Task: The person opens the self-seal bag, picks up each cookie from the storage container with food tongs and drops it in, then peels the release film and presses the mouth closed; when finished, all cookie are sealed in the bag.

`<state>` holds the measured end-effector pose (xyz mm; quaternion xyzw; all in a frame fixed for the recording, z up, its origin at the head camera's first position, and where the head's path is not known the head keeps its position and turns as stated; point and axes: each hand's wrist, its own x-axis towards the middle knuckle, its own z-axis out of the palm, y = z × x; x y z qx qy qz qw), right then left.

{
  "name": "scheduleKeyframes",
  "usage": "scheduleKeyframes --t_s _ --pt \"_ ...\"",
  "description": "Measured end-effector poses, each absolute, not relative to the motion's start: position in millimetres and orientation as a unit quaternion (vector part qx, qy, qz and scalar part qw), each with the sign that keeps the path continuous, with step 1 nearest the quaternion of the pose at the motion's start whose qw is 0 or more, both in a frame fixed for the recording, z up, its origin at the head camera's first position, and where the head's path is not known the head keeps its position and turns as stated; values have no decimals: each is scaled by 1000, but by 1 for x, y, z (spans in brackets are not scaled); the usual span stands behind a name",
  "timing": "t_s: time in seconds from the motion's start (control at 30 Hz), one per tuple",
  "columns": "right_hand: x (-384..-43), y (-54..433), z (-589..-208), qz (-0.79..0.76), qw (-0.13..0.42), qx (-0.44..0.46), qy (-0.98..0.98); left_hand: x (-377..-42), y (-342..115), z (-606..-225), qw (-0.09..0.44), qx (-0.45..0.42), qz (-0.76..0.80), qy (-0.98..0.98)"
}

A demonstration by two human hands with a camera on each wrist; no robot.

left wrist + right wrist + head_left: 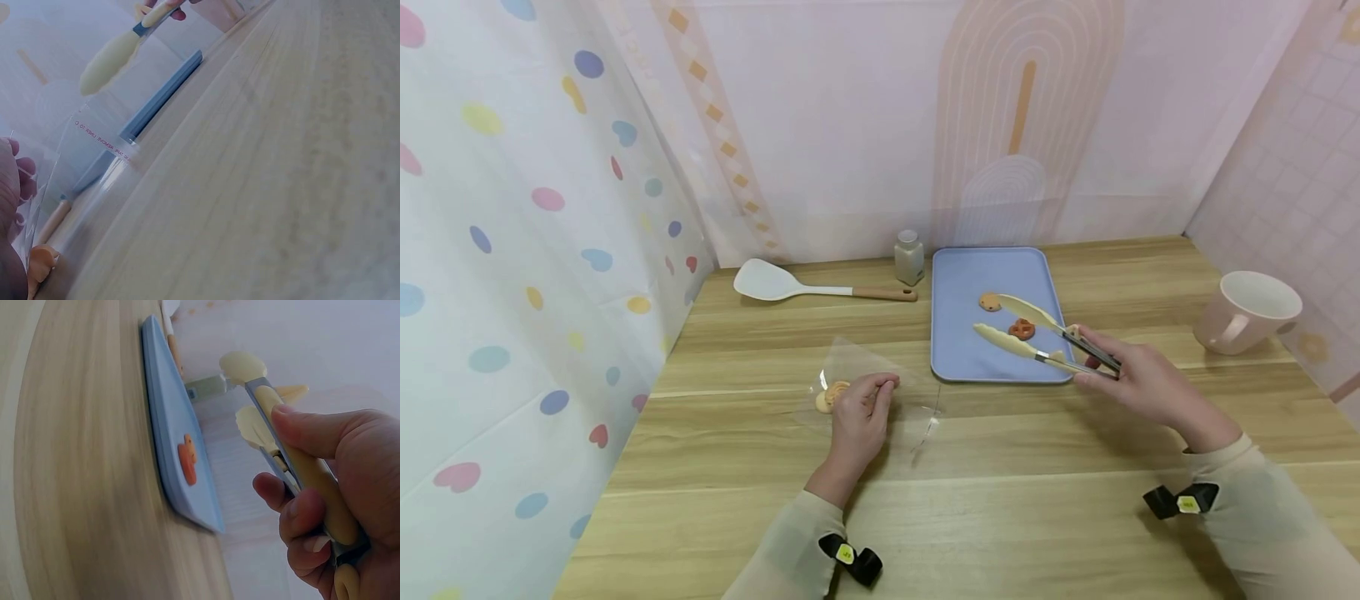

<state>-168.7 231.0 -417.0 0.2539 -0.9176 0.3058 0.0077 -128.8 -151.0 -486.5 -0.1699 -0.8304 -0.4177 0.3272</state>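
Note:
My left hand (859, 417) pinches the edge of a clear plastic bag (850, 358) low over the wooden table. Cookies (825, 402) show through the bag, left of the fingers. In the left wrist view, red print runs along the bag's clear film (94, 137). My right hand (1142, 383) grips kitchen tongs (1011, 340), whose cream tips are spread apart with nothing between them. Beneath the tongs is a blue tray (985, 271) with a small round cookie (988, 302) and a brown pretzel (1022, 330) on it. The right wrist view shows fingers and thumb wrapped around the tongs' handles (312, 481).
A white spatula (767, 281) with a wooden handle lies at the back left. Between it and the tray stands a small glass jar (909, 260). A pink mug (1243, 317) is at the far right. Printed cloths (820, 125) hang behind the table and along its sides.

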Motion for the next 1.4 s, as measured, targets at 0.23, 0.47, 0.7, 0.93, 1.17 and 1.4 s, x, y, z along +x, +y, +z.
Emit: scheduleKeyframes --t_s 0.23,0.47,0.7,0.93,1.17,1.4 --pt "-172 238 -424 304 -13 237 -922 -129 -151 -490 297 -160 -420 -842" --pt "-173 238 -427 298 -26 223 -928 -130 -150 -489 304 -164 -415 -842" --pt "-176 235 -424 285 -37 209 -935 -129 -150 -488 300 -163 -417 -842" --pt "-183 233 -424 270 -30 221 -937 -129 -151 -488 297 -164 -420 -842" --pt "-197 227 -419 260 -34 214 -941 -128 -150 -487 299 -163 -418 -842" --pt "-216 222 -416 251 -56 202 -945 -128 -150 -487 297 -161 -416 -845"
